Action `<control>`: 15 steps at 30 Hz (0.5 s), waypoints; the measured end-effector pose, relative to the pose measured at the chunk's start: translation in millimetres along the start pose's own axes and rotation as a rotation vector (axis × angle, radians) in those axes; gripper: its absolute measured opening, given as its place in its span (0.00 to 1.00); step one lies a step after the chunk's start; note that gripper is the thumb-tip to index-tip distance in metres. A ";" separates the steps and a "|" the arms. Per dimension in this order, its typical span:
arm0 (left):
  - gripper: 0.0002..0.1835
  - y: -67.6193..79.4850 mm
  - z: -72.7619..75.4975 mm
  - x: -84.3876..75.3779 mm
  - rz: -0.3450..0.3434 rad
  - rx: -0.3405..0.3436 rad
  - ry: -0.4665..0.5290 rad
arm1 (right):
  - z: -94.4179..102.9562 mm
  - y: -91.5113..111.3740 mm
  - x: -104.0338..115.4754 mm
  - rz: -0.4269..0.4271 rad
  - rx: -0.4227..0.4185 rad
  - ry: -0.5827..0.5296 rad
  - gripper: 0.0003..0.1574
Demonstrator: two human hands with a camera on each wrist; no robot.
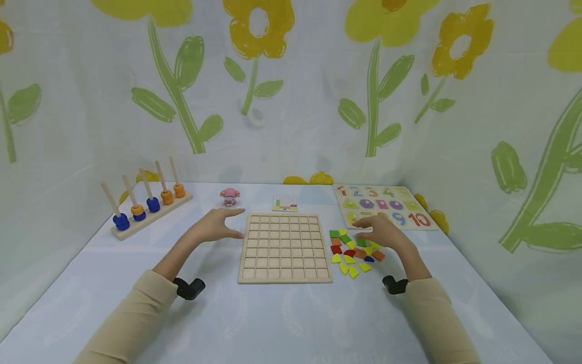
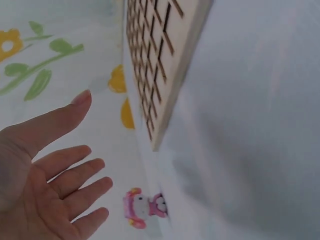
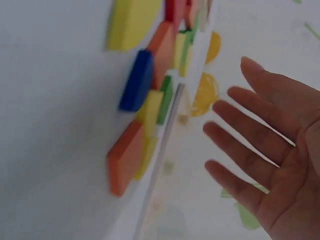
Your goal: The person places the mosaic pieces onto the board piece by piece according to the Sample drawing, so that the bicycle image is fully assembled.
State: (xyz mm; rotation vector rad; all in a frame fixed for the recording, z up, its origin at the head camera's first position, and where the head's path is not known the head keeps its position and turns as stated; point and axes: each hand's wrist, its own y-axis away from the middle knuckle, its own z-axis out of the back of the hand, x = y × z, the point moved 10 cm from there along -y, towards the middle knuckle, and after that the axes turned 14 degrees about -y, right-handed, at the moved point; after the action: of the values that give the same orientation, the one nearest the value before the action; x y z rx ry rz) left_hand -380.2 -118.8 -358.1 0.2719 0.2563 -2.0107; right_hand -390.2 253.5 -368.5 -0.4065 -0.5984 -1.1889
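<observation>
A square wooden grid board (image 1: 285, 247) lies in the middle of the table, its cells bare. My left hand (image 1: 220, 226) is held over the table by the board's left edge; the left wrist view shows its fingers (image 2: 82, 187) spread and the palm holding nothing. To the right of the board lie several flat coloured pieces (image 1: 349, 260) in yellow, green, red, orange and blue. Above their right side hovers my right hand (image 1: 383, 232), fingers (image 3: 245, 135) straight and apart in the right wrist view, with nothing in it.
At the left stands a wooden peg stacker (image 1: 152, 215) with blue and orange rings. Behind the board are a small pink figurine (image 1: 230, 196) and a printed pattern card (image 1: 285, 203). A number puzzle board (image 1: 384, 206) lies at the back right, before the flowered backdrop (image 1: 295, 131).
</observation>
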 end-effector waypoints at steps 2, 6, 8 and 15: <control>0.39 -1.6 -8.2 8.4 0.017 0.046 0.027 | -1.3 -0.1 -2.3 0.036 0.028 -0.018 0.22; 0.38 -2.2 -23.0 17.8 0.002 0.115 0.135 | -0.3 -0.7 -11.4 0.059 0.051 -0.042 0.17; 0.37 -1.1 -28.5 22.3 -0.001 0.131 0.207 | 0.5 -1.4 -14.9 0.067 0.056 -0.055 0.16; 0.39 -1.3 -46.3 30.2 0.022 0.154 0.277 | -5.1 -5.5 -22.0 0.094 0.095 -0.103 0.15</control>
State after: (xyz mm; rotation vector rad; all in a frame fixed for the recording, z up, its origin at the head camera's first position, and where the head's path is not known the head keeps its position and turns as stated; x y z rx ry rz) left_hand -390.7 -130.2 -411.2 0.6497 0.2705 -1.9711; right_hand -399.8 264.9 -386.4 -0.4130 -0.7143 -1.0501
